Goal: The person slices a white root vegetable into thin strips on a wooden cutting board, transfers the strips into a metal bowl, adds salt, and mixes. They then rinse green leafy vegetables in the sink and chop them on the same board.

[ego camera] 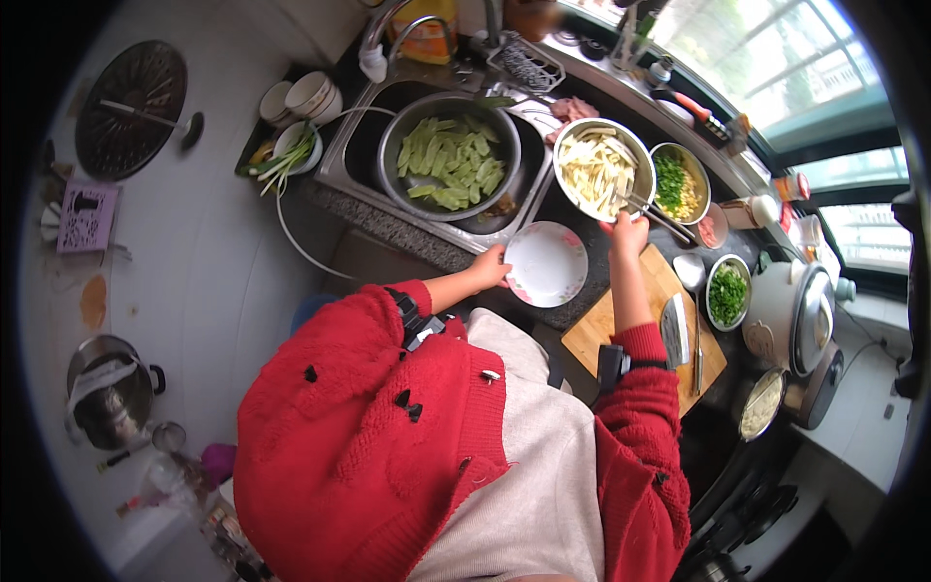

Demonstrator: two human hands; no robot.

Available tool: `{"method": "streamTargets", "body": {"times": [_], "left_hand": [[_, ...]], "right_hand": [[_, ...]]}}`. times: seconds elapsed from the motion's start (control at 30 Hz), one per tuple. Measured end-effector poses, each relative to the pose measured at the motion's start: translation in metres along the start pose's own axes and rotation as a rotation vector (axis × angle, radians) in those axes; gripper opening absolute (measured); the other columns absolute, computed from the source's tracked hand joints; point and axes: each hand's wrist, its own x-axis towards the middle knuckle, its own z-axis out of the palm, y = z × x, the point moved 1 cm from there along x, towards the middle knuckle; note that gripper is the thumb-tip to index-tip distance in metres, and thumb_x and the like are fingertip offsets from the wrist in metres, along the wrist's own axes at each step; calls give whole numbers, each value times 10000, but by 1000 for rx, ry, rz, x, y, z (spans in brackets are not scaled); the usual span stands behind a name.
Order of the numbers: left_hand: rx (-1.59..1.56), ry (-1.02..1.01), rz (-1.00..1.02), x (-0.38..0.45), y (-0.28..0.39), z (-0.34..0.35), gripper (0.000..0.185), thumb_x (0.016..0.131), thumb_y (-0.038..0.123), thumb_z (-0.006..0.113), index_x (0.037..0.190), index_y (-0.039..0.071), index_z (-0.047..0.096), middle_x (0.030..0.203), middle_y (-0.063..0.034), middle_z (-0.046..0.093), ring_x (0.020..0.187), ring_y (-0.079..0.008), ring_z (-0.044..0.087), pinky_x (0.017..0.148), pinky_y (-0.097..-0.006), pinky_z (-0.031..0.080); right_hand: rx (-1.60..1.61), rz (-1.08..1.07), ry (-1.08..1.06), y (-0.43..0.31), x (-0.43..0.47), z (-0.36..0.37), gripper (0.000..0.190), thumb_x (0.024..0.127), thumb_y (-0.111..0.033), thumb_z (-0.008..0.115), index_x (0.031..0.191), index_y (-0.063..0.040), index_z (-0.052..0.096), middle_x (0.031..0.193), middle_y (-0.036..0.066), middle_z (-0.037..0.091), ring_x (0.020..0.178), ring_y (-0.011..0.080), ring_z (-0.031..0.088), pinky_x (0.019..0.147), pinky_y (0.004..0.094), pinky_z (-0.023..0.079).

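My left hand (491, 268) grips the left rim of a white plate with pink flowers (547, 263), held at the counter's front edge with nothing on it. My right hand (628, 234) has hold of the near rim of a metal bowl of pale cut strips (598, 166). A pair of chopsticks (665, 222) leans out of that bowl over its right rim, close by my right hand. To the left, a large metal basin (451, 215) of sliced light-green vegetable (451, 158) sits in the sink (537, 195).
Right of my right arm, a cleaver (675, 331) and a spatula (698, 342) lie on a wooden cutting board (618, 305). Beyond are bowls of chopped greens (727, 295) and a rice cooker (782, 313). Raw meat (574, 109) lies behind the sink; spring onions (287, 164) lie left.
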Motion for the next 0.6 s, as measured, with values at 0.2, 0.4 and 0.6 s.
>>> {"method": "streamTargets", "body": {"times": [0.2, 0.4, 0.6], "left_hand": [[-167, -95, -70, -23, -3, -38, 388, 896, 100, 576, 1261, 24, 470, 1020, -100, 644, 822, -171, 663, 666, -270, 550], [-19, 277, 65, -35, -5, -152, 224, 899, 106, 598, 1106, 26, 569, 897, -49, 625, 720, -108, 612, 608, -230, 514], [576, 485, 365, 35, 41, -256, 261, 806, 64, 589, 1056, 27, 654, 950, -124, 696, 859, -230, 677, 796, -326, 526]], "right_hand": [[174, 15, 180, 40, 35, 61, 185, 850, -20, 538, 967, 102, 464, 966, 209, 597, 657, 256, 650, 501, 328, 606], [498, 218, 192, 41, 13, 68, 270, 962, -209, 465, 997, 47, 544, 998, 105, 583, 754, 184, 578, 642, 265, 512], [-107, -85, -595, 75, -78, 158, 213, 830, -77, 586, 1038, -33, 578, 964, 100, 572, 767, 174, 583, 685, 298, 509]]}}
